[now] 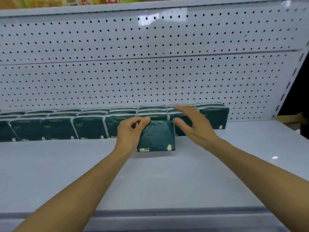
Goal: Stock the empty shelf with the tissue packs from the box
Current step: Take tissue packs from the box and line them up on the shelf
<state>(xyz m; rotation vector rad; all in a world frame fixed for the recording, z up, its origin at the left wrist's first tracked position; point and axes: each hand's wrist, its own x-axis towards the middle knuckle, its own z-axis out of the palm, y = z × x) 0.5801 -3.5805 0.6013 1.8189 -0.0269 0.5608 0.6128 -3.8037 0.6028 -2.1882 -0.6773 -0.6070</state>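
Observation:
A dark green tissue pack stands upright on the white shelf, just in front of a long row of like packs lined along the pegboard back. My left hand grips this front pack at its upper left corner, fingers curled over the top edge. My right hand hovers at the pack's right side with fingers spread and relaxed, blurred, partly covering the row behind. The box is not in view.
A white pegboard wall rises behind the row. An upper shelf edge carries colourful goods at the top. The shelf's right upright borders a dark gap with something brown at the far right. Bare shelf surface lies in front.

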